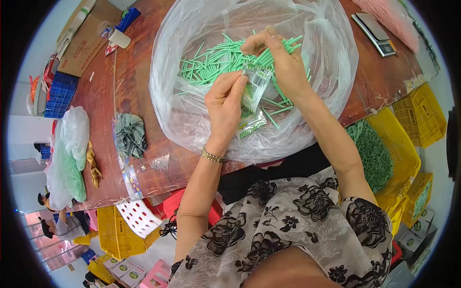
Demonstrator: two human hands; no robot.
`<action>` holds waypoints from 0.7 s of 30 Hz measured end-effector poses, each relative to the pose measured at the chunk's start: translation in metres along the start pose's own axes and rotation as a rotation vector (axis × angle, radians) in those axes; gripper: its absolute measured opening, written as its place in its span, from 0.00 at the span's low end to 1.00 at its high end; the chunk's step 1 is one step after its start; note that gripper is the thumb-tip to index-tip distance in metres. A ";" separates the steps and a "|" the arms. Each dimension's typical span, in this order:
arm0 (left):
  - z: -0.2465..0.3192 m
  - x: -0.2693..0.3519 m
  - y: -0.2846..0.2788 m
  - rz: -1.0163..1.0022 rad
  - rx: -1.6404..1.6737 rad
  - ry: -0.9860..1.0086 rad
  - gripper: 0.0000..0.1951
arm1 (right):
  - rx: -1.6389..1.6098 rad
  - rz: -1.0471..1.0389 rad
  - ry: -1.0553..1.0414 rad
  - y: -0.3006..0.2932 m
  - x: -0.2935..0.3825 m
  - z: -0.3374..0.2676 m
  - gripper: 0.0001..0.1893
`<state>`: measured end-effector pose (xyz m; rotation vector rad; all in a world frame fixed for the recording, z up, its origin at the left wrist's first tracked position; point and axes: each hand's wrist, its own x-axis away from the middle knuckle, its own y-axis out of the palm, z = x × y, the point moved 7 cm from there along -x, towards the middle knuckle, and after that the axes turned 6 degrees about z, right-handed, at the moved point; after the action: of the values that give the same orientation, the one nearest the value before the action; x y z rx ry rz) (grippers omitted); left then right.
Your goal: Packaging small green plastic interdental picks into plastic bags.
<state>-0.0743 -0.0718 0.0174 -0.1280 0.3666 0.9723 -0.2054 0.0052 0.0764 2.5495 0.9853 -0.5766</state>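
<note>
My left hand (226, 99) pinches the top edge of a small printed plastic packet (256, 86). My right hand (284, 59) is closed around a bundle of thin green sticks (267, 57), whose lower ends meet the packet's top; whether they are inside it I cannot tell. Beneath both hands a large clear plastic bag (194, 118) lies spread with its rim rolled out. Many loose green sticks (212, 64) are heaped in it. Another printed packet (252, 124) lies in the bag, just below the held one.
A crumpled checked cloth (130, 135), a brown glove-like item (93, 165) and plastic bags (70, 154) lie left on the table (151, 172). A digital scale (374, 32) is at the upper right. Yellow crates (396, 144) stand beside the table, one holding green pieces (371, 154). Other people (68, 226) are at lower left.
</note>
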 end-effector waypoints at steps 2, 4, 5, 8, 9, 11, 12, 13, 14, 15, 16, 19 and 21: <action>-0.001 0.000 -0.002 0.015 0.012 -0.012 0.06 | -0.059 0.004 0.075 -0.002 -0.001 0.002 0.26; -0.001 0.000 -0.002 0.008 -0.001 0.006 0.06 | -0.035 0.013 0.088 -0.001 0.000 0.002 0.25; -0.001 0.000 -0.002 0.010 -0.001 0.006 0.06 | -0.012 0.024 0.100 -0.001 0.001 0.002 0.25; 0.001 0.001 0.002 0.002 -0.003 0.033 0.06 | 0.001 -0.011 0.116 -0.001 0.004 0.009 0.25; 0.003 0.001 0.002 0.005 -0.003 0.030 0.06 | -0.001 -0.012 0.117 -0.001 0.005 0.010 0.25; 0.002 0.002 0.000 0.007 -0.005 0.026 0.06 | 0.064 -0.078 0.198 0.003 0.009 0.018 0.25; 0.002 0.002 0.000 0.013 -0.008 0.027 0.06 | 0.064 -0.079 0.198 0.002 0.010 0.019 0.25; 0.001 0.002 -0.001 0.018 -0.011 0.028 0.06 | 0.098 -0.150 0.269 0.006 0.013 0.026 0.24; 0.001 0.001 -0.002 0.020 -0.012 0.029 0.06 | 0.133 -0.222 0.339 0.010 0.016 0.033 0.24; 0.002 0.002 -0.003 0.037 -0.020 0.037 0.06 | 0.133 -0.225 0.340 0.010 0.018 0.033 0.24; 0.003 0.002 -0.005 0.056 -0.029 0.044 0.05 | 0.179 -0.242 0.317 0.011 0.021 0.032 0.26; 0.002 0.004 -0.007 0.130 0.019 0.035 0.04 | 0.233 -0.259 0.335 0.012 0.020 0.025 0.28; 0.008 0.005 -0.004 0.153 0.002 0.063 0.04 | 0.123 -0.225 0.507 0.009 0.020 0.029 0.29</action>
<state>-0.0666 -0.0680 0.0227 -0.1306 0.4395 1.1209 -0.1929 -0.0033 0.0434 2.7788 1.4561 -0.0336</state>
